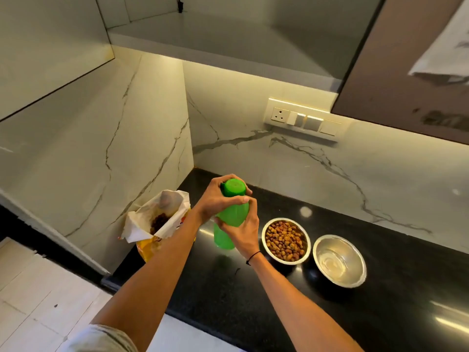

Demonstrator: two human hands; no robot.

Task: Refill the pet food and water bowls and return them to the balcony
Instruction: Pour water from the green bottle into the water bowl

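Bowls of pet food and water sit side by side on the black counter (pixel 380 288) in front of us, to the right of our hands. We see the food bowl (pixel 286 240), a round steel dish, filled with brown kibble. Just beside it on the right, not quite touching, is the water bowl (pixel 339 260), also steel; its inside is shiny, and we cannot tell how much water it holds.

We hold a green bottle (pixel 229 219) upright above the counter, left of the food bowl. Our left hand (pixel 218 199) curls over the top of the bottle, with fingers wrapped round its green cap (pixel 233 187). Our right hand (pixel 241 229) grips the bottle's body lower down, fingers curled round the front. A thin black band circles the right wrist.

Left of the bottle, at the end of the counter, a yellow and white food bag (pixel 157 224) stands open, with dark kibble visible inside.

Behind the counter rises a white marble wall with grey veins. A switch panel (pixel 302 119) with a socket is fixed to it, under a lit cabinet. Pale floor tiles show at the lower left.
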